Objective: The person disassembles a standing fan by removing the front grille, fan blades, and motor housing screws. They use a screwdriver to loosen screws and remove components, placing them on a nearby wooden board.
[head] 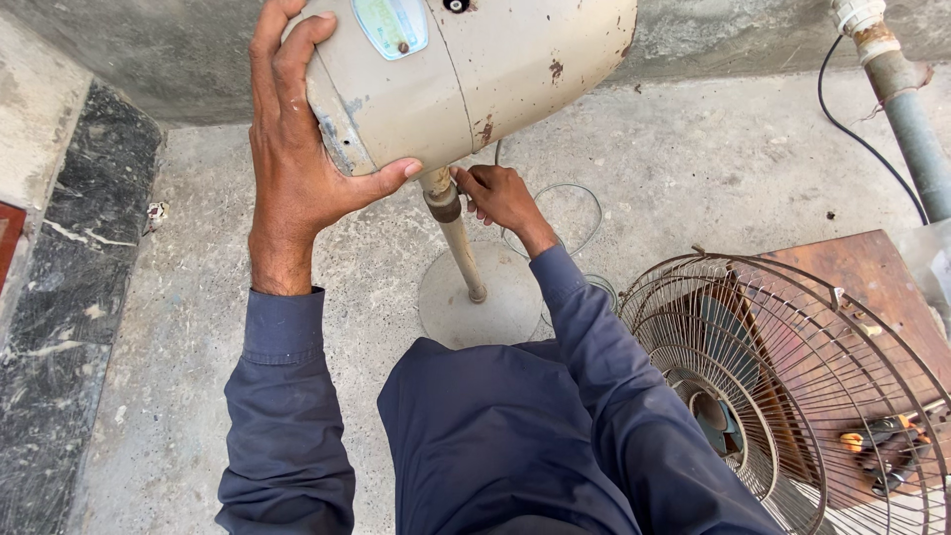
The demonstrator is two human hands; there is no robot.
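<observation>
Gripping heavy, rigid fan motor housing with left hand wrapped round; right hand pinched at pole joint.

The top of the fan motor case runs off the upper edge. The right hand has its fingertips tucked behind the pole. The wire fan cage is cut off at the right and bottom.
</observation>
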